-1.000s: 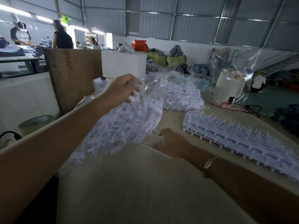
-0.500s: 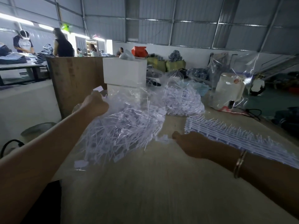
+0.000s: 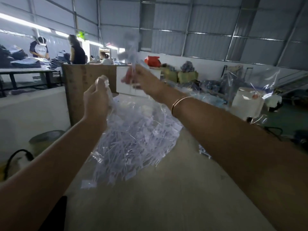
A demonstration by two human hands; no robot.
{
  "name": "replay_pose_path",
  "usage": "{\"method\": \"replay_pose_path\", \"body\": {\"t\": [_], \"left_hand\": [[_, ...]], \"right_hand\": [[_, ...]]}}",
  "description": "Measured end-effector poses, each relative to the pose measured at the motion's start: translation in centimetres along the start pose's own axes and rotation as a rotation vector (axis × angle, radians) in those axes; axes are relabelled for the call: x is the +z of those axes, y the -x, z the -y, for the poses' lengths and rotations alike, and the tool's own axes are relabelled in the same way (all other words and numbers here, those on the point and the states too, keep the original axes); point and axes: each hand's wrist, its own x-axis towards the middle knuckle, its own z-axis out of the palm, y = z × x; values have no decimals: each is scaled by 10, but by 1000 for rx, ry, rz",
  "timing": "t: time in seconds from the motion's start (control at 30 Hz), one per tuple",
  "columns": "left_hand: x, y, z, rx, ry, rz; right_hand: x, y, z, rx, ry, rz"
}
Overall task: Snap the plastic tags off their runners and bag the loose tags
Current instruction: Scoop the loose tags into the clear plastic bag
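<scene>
The left hand [image 3: 95,99] grips the bunched neck of the clear bag [image 3: 133,139]; the right hand [image 3: 143,80], blurred, pinches a plastic strip just beside it. Loose tags [image 3: 126,147] hang bagged below both hands, above the surface [image 3: 150,197].

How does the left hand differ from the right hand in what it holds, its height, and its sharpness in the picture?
The left hand grips the gathered neck of the clear bag of loose tags; the right hand pinches a few thin plastic pieces above it. The left hand sits lower, the right hand higher. The left hand looks sharp, the right hand is motion-blurred. The right wrist wears a bangle; the left is bare. Both hands are raised above the table.
</scene>
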Motion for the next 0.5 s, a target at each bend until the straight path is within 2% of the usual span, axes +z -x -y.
{"method": "replay_pose_path", "body": {"t": [0.1,0.13,0.2,0.23,0.27,0.37,0.4,0.47,0.5], "left_hand": [[-1,-8,-4,72,-26,-34],[1,-10,-3,90,-72,-26],[6,-11,3,128,-110,-24],[9,-10,5,156,-106,-30],[12,-8,6,197,-107,-29],[14,-1,2,397,-143,81],[12,-1,0,440,-149,111],[5,-3,-9,418,-138,114],[0,-6,-14,362,-128,105]], "right_hand": [[8,10,-35,282,837,591],[13,16,-41,371,987,756],[25,23,-42,499,1023,888],[29,23,-39,511,1072,910],[31,20,-36,459,1117,830],[19,6,-28,68,1179,492],[12,1,-28,18,1156,467],[-6,3,-28,84,1114,499],[-17,6,-32,140,986,460]]}}
